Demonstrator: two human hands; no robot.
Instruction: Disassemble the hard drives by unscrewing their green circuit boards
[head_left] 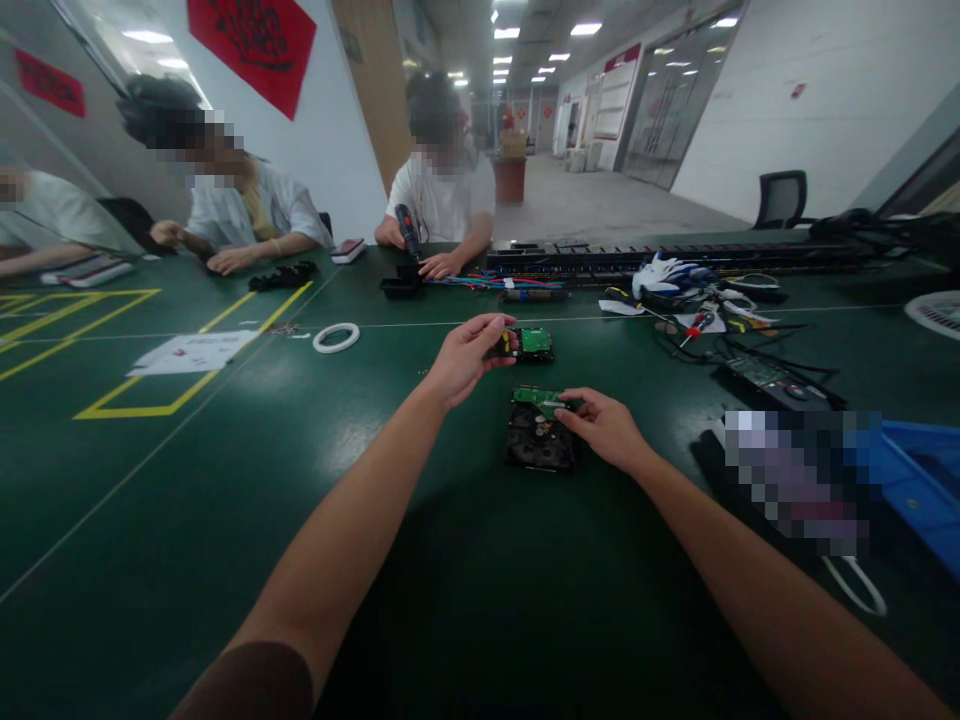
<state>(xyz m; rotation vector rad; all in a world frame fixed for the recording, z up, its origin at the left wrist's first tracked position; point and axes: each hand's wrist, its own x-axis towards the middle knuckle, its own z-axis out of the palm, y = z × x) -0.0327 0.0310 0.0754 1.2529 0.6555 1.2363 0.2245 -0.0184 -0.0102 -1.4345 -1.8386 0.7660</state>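
Note:
A hard drive [541,447] lies flat on the green table in front of me, with a green circuit board [531,397] across its far part. Thumb and fingertips of my right hand [604,428] are pinched together over the board's right side; a small pale piece shows at the tips, too small to name. My left hand [469,358] is closed around a small black-and-yellow object [504,345], mostly covered by the fingers. Just beyond it lies a second drive [536,343] with a green board facing up.
A white tape roll [336,338] and paper sheets [191,352] lie left. Gloves [670,276], cables and a red screwdriver [699,326] are at right, near a blue bin [919,480]. Across the table, a person [442,190] holds a power screwdriver [408,230]; others sit left.

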